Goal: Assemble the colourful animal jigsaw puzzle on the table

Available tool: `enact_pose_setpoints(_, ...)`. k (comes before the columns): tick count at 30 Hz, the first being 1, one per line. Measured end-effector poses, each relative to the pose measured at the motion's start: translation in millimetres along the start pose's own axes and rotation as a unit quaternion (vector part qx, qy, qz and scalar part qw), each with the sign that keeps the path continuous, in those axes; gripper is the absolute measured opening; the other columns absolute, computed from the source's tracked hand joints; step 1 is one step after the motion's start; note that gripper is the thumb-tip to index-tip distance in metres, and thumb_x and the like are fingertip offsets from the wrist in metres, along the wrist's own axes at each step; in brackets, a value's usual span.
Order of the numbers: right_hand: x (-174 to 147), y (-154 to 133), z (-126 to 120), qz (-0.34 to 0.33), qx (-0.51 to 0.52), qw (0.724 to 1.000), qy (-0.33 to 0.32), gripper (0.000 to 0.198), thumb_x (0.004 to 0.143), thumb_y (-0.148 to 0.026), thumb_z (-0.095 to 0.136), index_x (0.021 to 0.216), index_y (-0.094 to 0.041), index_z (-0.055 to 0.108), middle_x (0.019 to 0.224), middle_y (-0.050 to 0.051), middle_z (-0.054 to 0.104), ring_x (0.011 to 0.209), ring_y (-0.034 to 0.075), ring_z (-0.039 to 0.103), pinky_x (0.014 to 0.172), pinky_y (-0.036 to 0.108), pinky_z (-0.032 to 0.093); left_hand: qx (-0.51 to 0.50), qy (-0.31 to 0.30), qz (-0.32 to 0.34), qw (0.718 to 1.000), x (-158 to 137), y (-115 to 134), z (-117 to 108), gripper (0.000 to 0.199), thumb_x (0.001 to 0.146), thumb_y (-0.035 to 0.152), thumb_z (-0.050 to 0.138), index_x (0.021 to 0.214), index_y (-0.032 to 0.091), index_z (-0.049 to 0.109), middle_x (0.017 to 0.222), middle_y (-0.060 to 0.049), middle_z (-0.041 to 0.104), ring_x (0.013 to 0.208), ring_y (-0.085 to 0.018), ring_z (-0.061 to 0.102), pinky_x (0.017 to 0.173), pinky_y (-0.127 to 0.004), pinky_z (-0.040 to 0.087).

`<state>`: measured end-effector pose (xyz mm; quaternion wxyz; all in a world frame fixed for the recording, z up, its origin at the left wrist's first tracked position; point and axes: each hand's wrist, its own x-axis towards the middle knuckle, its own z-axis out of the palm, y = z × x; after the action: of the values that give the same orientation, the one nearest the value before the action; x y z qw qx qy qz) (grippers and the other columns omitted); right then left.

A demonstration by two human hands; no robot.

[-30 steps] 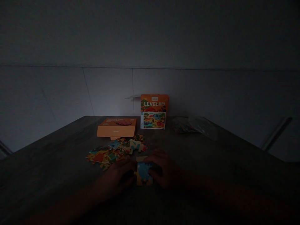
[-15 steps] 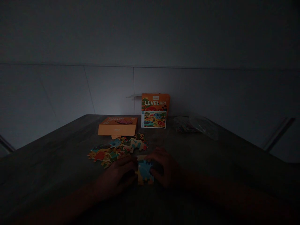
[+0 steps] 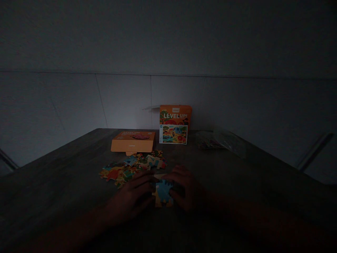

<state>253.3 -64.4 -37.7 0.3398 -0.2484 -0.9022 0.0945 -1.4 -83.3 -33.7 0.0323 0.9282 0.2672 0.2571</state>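
Puzzle pieces [image 3: 163, 192] with a blue figure on a yellow and cream ground lie together on the table in front of me. My left hand [image 3: 135, 193] rests at their left side, its fingertips on the left and upper edge. From the right, my right hand [image 3: 184, 188] curls its thumb and fingers around the right and top edge of the same pieces. Dim light hides the exact joins between them. Just beyond my left hand spreads a loose pile of colourful puzzle pieces [image 3: 122, 173].
An orange box [image 3: 132, 145] lies behind the pile. Against the wall stands another orange box [image 3: 175, 114] marked LEVEL UP!, with a picture card [image 3: 173, 134] leaning on its front. A clear plastic bag [image 3: 230, 142] with contents lies at the back right of the dark table [image 3: 237, 175].
My left hand's fingers have shifted slightly rightward over the upper left edge of the pieces. My right hand stays nearly in place. The whole view has moved very slightly.
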Motion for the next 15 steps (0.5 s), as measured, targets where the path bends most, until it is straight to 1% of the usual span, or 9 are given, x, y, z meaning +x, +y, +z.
enact_pose_setpoints(3, 1.1, -1.2, -0.9, 0.002, 0.000, 1.000, -0.008, 0.040, 0.074, -0.019, 0.060, 0.114, -0.013, 0.063, 0.098, 0.012, 0.064, 0.093, 0.027, 0.056, 0.086, 0.046, 0.045, 0.005, -0.003, -0.001, 1.000, -0.3, -0.2, 0.0, 0.019, 0.090, 0.014, 0.054, 0.107, 0.020, 0.057, 0.126, -0.009, 0.060, 0.125, -0.026, 0.050, 0.103, -0.047, 0.049)
enact_pose_setpoints(6, 2.1, -2.5, -2.2, 0.006, -0.001, 1.000, -0.016, 0.040, 0.075, -0.018, 0.060, 0.114, -0.013, 0.063, 0.099, 0.013, 0.065, 0.095, 0.027, 0.055, 0.087, 0.047, 0.045, 0.006, -0.008, -0.007, 1.000, -0.8, 0.3, 0.1, 0.018, 0.090, 0.014, 0.053, 0.106, 0.020, 0.057, 0.126, -0.009, 0.060, 0.125, -0.026, 0.051, 0.104, -0.046, 0.048)
enact_pose_setpoints(9, 2.4, -2.4, -2.0, 0.005, -0.005, 1.000, -0.017, 0.040, 0.075, -0.020, 0.060, 0.114, -0.013, 0.063, 0.098, 0.013, 0.064, 0.094, 0.027, 0.055, 0.086, 0.046, 0.045, 0.012, -0.012, -0.011, 1.000, -2.0, 0.5, 0.4, 0.017, 0.090, 0.014, 0.053, 0.105, 0.020, 0.058, 0.127, -0.009, 0.059, 0.128, -0.026, 0.048, 0.106, -0.045, 0.046)
enact_pose_setpoints(11, 2.4, -1.6, -1.2, 0.003, -0.008, 1.000, -0.018, 0.039, 0.075, -0.021, 0.060, 0.113, -0.013, 0.063, 0.099, 0.013, 0.065, 0.093, 0.027, 0.055, 0.085, 0.046, 0.045, 0.016, -0.009, -0.011, 1.000, -2.5, 0.1, 0.7, 0.016, 0.090, 0.015, 0.054, 0.104, 0.020, 0.058, 0.127, -0.009, 0.058, 0.129, -0.026, 0.047, 0.107, -0.045, 0.045)
enact_pose_setpoints(15, 2.6, -0.1, 0.1, -0.007, -0.011, 1.000, -0.020, 0.037, 0.076, -0.020, 0.059, 0.112, -0.015, 0.062, 0.101, 0.012, 0.067, 0.095, 0.027, 0.056, 0.089, 0.047, 0.043, 0.023, 0.009, 0.000, 1.000, -1.5, -0.5, 0.3, 0.016, 0.089, 0.015, 0.055, 0.103, 0.020, 0.059, 0.125, -0.008, 0.059, 0.129, -0.026, 0.047, 0.109, -0.045, 0.043)
